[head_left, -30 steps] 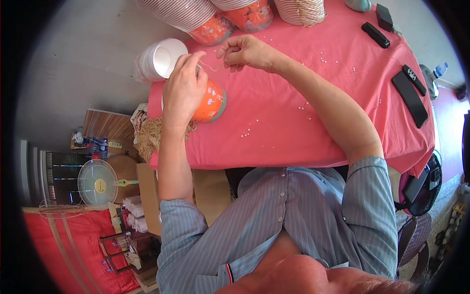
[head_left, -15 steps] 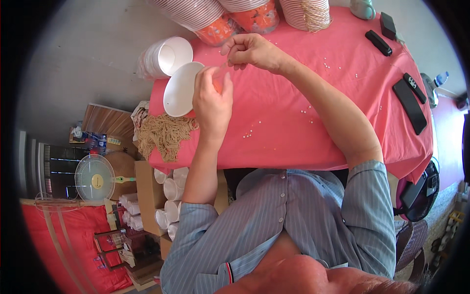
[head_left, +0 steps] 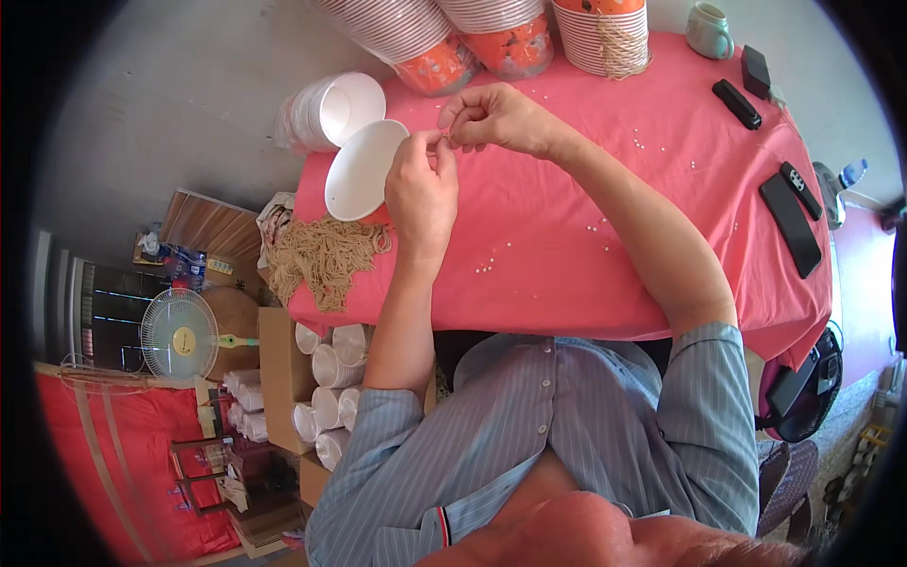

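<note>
A paper bucket [head_left: 357,180], white inside and orange outside, rests tilted on the pink-covered table with its mouth toward the left. My left hand [head_left: 421,189] is closed beside its right side, covering part of the wall. Thumb and fingers pinch a thin beige string, mostly hidden, where the two hands meet. My right hand [head_left: 496,118] is closed too, its fingertips on the same string against the left fingertips. Just below the bucket lies a tangled heap of beige strings [head_left: 326,260].
Nested white buckets [head_left: 354,109] lie behind the bucket. Tall stacks of orange buckets [head_left: 510,42] line the far edge, one stack [head_left: 605,42] with strings hanging. Small white bits dot the tablecloth [head_left: 548,274]. A mug [head_left: 709,33] and a phone [head_left: 791,227] are at the right.
Both hands have come together at their fingertips; a gap showed between them before. My left thumb has closed in toward the fingers. The whole view has shifted slightly.
</note>
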{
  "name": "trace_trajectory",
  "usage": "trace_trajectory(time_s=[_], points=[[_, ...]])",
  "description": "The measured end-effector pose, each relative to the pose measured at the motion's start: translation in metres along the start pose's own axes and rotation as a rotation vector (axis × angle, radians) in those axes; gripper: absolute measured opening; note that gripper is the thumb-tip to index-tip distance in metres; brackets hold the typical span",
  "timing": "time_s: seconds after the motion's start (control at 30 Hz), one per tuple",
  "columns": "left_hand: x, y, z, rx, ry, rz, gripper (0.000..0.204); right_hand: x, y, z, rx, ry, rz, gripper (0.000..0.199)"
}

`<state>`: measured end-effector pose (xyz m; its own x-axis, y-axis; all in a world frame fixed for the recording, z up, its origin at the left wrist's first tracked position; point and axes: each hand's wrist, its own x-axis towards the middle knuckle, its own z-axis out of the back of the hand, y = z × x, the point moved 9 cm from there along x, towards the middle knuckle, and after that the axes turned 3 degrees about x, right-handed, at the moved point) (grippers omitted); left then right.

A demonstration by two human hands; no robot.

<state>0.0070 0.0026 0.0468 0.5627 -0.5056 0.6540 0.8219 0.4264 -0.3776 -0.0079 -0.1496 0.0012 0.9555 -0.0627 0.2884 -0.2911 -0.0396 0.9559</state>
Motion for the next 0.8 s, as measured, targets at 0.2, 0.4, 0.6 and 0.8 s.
trace_trajectory(time_s=[0.2,0.4,0.6,0.8], points=[[-0.001,0.005,0.0,0.061,-0.007,-0.054,0.012,0.001,0.001,-0.002,-0.077,-0.036,-0.016,0.018],[-0.001,0.003,-0.003,0.003,0.035,-0.07,0.012,0.003,-0.003,0.004,-0.092,-0.05,0.018,0.015],[0.001,0.013,-0.001,-0.081,0.046,0.034,0.014,0.002,-0.001,-0.002,-0.017,-0.031,0.002,0.015],[0.005,0.016,0.0,-0.076,0.053,0.05,0.013,0.0,0.001,-0.004,-0.053,-0.048,-0.013,0.017]])
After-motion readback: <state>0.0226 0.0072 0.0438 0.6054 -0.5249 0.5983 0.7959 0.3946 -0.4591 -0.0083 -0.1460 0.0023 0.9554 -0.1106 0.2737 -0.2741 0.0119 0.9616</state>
